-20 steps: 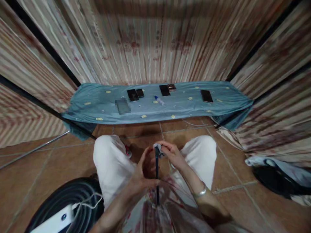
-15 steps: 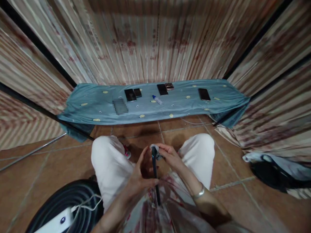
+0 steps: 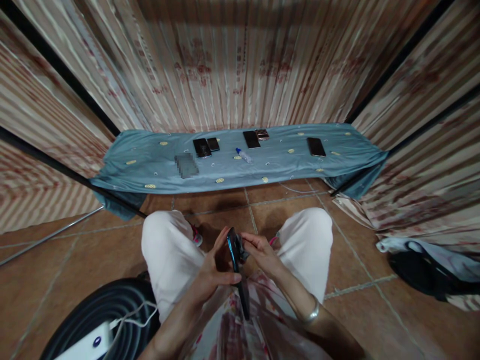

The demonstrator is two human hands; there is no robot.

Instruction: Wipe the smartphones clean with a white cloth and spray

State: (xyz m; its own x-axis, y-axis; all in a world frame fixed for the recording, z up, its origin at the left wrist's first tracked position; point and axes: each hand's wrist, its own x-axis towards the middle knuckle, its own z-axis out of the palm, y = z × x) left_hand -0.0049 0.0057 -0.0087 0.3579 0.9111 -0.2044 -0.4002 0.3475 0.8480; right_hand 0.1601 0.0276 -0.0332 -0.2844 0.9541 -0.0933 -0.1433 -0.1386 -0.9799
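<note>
Between my knees, my left hand [image 3: 214, 272] grips a dark smartphone [image 3: 243, 296] that stands nearly edge-on, its thumb on the near long edge and its fingers behind. A blue glint runs along the phone's upper side. My right hand [image 3: 264, 254] pinches a small grey cloth [image 3: 244, 255] against the right face of the phone, close to its top end. The cloth is bunched and partly hidden by the fingers and the phone. What lies on the phone's left face is mostly out of sight.
A low table with a blue cloth [image 3: 225, 170] stands ahead, bearing several dark phones, one of them a phone [image 3: 316, 147] at the right, and a small bottle [image 3: 243, 155] with a blue cap. A coiled black hose [image 3: 123, 300] and a white power strip [image 3: 84, 345] lie lower left.
The phone has turned so more of its right face shows. My right hand and the cloth have moved slightly down and right, off the phone's top edge onto that face.
</note>
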